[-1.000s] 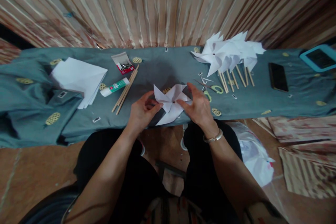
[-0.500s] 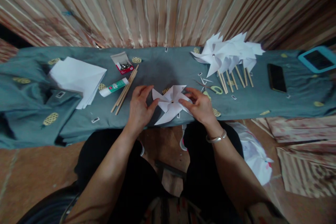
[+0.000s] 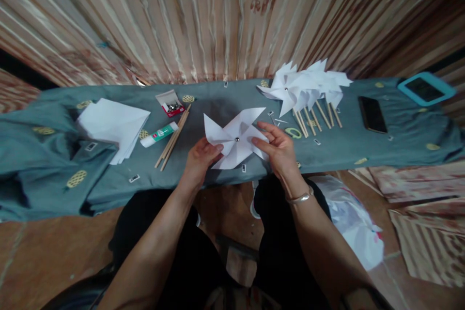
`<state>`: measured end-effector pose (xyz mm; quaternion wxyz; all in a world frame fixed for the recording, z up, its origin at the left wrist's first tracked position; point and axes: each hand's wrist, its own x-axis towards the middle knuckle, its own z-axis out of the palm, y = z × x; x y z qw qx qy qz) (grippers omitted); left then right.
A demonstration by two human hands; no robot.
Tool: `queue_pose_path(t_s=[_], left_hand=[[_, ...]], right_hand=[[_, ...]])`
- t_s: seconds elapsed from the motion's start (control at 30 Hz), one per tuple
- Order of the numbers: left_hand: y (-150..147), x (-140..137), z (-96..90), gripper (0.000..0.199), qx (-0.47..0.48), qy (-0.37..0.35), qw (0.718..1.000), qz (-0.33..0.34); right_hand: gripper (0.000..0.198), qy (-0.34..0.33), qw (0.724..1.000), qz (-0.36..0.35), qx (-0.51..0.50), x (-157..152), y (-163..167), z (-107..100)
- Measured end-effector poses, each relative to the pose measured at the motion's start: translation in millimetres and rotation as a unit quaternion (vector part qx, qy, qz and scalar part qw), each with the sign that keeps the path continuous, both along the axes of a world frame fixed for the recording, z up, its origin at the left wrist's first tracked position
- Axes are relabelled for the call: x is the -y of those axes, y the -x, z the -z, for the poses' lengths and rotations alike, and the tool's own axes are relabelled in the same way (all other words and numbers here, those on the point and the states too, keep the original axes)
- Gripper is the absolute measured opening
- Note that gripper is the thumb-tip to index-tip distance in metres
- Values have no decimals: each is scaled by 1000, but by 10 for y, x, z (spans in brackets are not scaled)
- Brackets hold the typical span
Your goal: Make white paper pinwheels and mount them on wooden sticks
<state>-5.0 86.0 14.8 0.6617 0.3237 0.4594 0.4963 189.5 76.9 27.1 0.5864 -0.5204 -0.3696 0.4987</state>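
Note:
A white paper pinwheel [image 3: 232,147] with a shiny pin at its centre is held up between my two hands, just above the near side of the cloth. My left hand [image 3: 201,157] pinches its left blade, thumb on top and fingers behind. On the other side my right hand [image 3: 278,147] grips the right blade, its thumb on the paper and the other fingers partly behind it. No stick shows on this pinwheel. Beside my right hand lie the scissors [image 3: 293,132], partly covered by it; one pale green handle loop shows.
Several finished pinwheels [image 3: 286,92] on sticks lie at the back right, near a black phone [image 3: 372,114] and a blue-framed device [image 3: 426,88]. To the left are wooden sticks [image 3: 172,140], a glue stick [image 3: 159,134], a box of pins [image 3: 170,104] and paper sheets [image 3: 112,123].
Both hands have lifted the pinwheel off the cloth and tilted it towards me. My left fingers have closed under its left blade. The camera view has shifted slightly.

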Motion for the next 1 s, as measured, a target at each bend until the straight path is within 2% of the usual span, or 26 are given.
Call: queue_pose_path(t_s=[0.1,0.2,0.27,0.37,0.7,1.0], left_hand=[[-87,27,-36,50,0,9,1000,-15],[-106,25,-37,40,-30,-7,999,-45],[-94,22,-45,36,-60,-16,997,-42],[-78,29,-71,34,-90,-29,995,-21],[-122,57,-89,31,-121,-37,992,26],[-165,74,-93,27,-159,-43,986,0]], right_hand=[[47,-8,1000,-19,-15,19,27,-36],[38,3,997,-80,-6,47,15,-61],[36,13,992,-123,10,66,-9,-72],[33,12,988,-152,32,86,-43,-67],[30,35,986,-145,68,73,-6,-38],[31,-4,985,-128,115,111,95,-120]])
